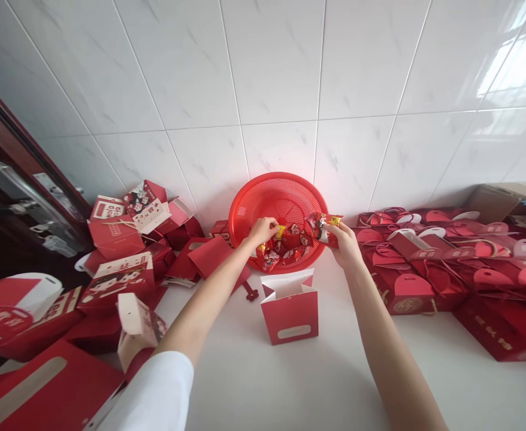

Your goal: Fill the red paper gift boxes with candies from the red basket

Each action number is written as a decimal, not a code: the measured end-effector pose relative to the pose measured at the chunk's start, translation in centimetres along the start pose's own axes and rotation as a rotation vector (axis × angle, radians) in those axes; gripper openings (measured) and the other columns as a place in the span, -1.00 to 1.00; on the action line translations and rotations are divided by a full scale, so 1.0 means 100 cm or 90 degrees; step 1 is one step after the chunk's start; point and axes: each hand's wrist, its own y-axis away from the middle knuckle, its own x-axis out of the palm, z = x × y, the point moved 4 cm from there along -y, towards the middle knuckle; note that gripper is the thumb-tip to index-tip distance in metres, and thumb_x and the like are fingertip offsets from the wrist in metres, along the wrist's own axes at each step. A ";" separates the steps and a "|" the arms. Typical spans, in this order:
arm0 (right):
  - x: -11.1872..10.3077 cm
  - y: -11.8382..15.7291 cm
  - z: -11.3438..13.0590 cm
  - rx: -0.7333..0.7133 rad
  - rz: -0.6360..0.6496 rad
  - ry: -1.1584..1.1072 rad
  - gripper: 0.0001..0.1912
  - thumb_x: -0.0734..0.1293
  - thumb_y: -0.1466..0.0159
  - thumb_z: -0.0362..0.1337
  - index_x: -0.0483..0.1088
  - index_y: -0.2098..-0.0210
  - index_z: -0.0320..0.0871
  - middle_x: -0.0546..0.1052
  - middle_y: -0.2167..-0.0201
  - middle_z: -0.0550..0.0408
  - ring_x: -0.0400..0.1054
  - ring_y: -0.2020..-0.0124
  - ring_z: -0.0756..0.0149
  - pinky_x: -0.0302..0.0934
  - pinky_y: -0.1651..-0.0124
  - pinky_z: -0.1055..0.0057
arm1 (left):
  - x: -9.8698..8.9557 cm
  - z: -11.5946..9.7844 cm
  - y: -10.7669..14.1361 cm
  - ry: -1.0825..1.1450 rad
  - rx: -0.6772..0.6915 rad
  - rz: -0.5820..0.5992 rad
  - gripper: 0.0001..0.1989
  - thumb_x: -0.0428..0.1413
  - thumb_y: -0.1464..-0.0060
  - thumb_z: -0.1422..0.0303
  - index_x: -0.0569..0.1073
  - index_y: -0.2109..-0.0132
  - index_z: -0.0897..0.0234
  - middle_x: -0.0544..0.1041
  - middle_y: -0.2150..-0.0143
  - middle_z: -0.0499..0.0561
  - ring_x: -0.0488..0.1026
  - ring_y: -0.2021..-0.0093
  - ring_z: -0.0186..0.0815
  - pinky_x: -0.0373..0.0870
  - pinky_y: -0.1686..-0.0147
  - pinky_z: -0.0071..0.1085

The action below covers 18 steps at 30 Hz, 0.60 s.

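Fingers of the right hand point(347, 246) grip a glossy red, white and yellow packet point(328, 227) over the basket's point(277, 179) right rim; the left hand point(263, 232) bends to a yellow wrapper point(281, 231) inside, grip unclear. White table point(335, 383), veined wall tiles point(281, 72), dark door point(2, 137) leftward. Nearer stands an open-topped red box point(290, 312).

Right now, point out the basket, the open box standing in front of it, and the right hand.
Red basket point(251, 206): head view, on its mesh inner wall.
Open red box point(289, 314): head view, on its front panel.
Right hand point(347, 245): head view, on the middle of the hand.
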 end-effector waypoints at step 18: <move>-0.002 -0.002 -0.002 0.002 -0.015 -0.007 -0.70 0.55 0.17 -0.24 0.53 0.42 -0.13 0.56 0.48 0.16 0.44 0.46 0.35 0.42 0.38 0.41 | 0.000 -0.005 0.013 0.403 0.035 -0.079 -0.90 0.12 -0.08 0.42 0.53 0.27 0.32 0.65 0.19 0.09 0.61 0.29 -0.24 0.53 0.10 -0.21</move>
